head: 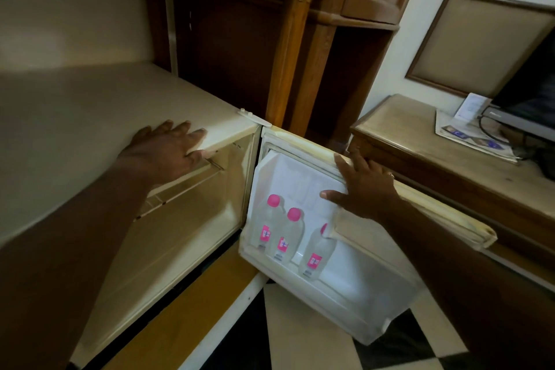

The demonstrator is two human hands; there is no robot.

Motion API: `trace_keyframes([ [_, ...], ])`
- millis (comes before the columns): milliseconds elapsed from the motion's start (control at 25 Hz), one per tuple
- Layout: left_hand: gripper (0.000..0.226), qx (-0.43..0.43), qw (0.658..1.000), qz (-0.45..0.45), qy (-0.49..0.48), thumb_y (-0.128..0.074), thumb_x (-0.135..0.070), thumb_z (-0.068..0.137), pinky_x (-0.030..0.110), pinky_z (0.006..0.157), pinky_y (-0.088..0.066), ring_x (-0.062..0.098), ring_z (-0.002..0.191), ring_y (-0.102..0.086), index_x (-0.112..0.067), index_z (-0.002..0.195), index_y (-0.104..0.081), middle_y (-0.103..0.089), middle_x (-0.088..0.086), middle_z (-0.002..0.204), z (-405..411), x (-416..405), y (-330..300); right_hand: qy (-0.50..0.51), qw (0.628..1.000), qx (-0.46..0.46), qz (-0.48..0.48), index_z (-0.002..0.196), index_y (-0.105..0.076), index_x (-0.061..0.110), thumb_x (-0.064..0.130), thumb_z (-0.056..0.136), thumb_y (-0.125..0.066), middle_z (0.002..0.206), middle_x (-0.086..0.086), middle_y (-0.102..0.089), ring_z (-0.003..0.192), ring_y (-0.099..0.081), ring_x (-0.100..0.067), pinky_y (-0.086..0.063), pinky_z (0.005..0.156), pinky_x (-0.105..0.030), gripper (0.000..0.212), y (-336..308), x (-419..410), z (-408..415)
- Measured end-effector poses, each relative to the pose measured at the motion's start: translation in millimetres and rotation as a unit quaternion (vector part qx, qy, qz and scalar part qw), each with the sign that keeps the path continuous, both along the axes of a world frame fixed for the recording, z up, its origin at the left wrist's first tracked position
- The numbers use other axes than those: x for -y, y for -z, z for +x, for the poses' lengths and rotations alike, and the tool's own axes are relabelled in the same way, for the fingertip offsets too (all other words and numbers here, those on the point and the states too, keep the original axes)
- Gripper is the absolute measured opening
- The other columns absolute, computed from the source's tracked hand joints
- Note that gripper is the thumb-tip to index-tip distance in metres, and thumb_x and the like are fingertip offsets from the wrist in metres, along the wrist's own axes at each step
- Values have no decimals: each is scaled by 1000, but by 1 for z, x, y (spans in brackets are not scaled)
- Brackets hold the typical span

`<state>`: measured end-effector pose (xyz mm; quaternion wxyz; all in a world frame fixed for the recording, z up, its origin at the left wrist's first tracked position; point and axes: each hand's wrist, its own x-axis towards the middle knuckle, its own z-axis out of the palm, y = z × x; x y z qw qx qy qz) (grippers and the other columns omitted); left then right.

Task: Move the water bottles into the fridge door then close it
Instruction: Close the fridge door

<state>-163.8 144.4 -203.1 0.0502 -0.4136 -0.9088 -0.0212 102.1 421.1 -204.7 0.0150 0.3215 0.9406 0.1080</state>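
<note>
A small cream fridge (90,129) stands open with its door (390,303) swung out to the right. Three clear water bottles with pink caps and pink labels stand in the door's lower shelf: one at the left (267,222), one in the middle (288,234), one at the right (316,252), its cap partly hidden by a door shelf. My left hand (168,150) lies flat on the fridge's top front edge, fingers spread. My right hand (363,183) grips the door's top edge, thumb on the inner side.
A wooden cabinet (300,39) with a carved post rises behind the fridge. To the right, a wooden desk (420,141) carries newspapers (474,135), a cable and a dark screen (531,90). Black and white floor tiles (300,339) lie below the door.
</note>
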Motion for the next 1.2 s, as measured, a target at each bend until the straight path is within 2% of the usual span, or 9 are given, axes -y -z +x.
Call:
trace_keyframes([
  [120,61,21,1000,-5,-14,-19,-60,95,47,119,-8,21,151,-4,-42,153,-9,-6,-5,165,4,-2,-3,-11,1000,-6,-28,153,-15,29,85,77,-27,162,-11,-22,143,-29,-40,-30,113,-61,95,-3,4,3],
  [240,61,43,999,17,-26,-17,-59,96,44,119,-8,22,151,-6,-38,153,-14,-9,-3,165,13,7,-7,-39,996,-1,-80,154,-16,24,88,68,-12,163,-13,-18,143,-31,-38,-32,115,-53,107,-7,18,9],
  [360,62,71,995,46,-56,-15,-58,97,40,119,-7,21,151,-7,-32,154,-18,-11,-2,165,22,25,-9,-61,990,35,-118,155,-8,21,85,78,-20,165,-12,-1,148,-21,-34,-25,118,-43,101,-15,40,16],
  [480,65,101,992,43,-65,-16,-59,97,39,119,-6,22,151,-6,-29,154,-19,-10,0,165,28,41,-6,-96,981,60,-157,155,1,15,82,82,-25,164,-12,14,152,1,-30,-13,120,-42,102,-16,77,14],
  [640,74,119,982,73,-126,-15,-64,94,40,118,-7,21,151,-8,-21,153,-23,-12,3,164,31,73,-7,-162,967,0,-199,155,0,11,77,86,-22,165,-8,13,151,14,-24,-5,120,-43,98,-11,130,5],
  [800,78,121,958,102,-238,-12,-68,91,47,113,-20,27,144,-27,-18,147,-36,-30,8,158,35,126,-10,-192,962,-25,-193,154,-1,6,74,88,-9,164,-15,10,149,21,-29,8,120,-44,95,-3,178,-35],
  [880,80,132,952,109,-255,-14,-70,89,46,112,-22,28,143,-30,-19,145,-37,-31,8,157,44,144,-14,-213,957,-34,-196,154,0,7,68,93,-9,164,-14,12,148,23,-29,7,120,-45,87,-2,200,-58],
  [1080,98,171,945,69,-269,-6,-79,80,40,120,-2,21,151,3,-15,155,-8,3,4,165,64,139,-13,-256,948,-53,-181,154,3,8,47,100,-15,164,-13,15,149,22,-27,8,121,-46,69,-2,231,-110],
  [1200,94,167,941,56,-288,-5,-73,85,40,120,2,23,151,7,-10,155,-1,8,8,165,72,134,-13,-275,943,-65,-174,155,1,10,45,101,-15,165,-10,12,150,19,-25,9,121,-46,67,-4,243,-132],
])
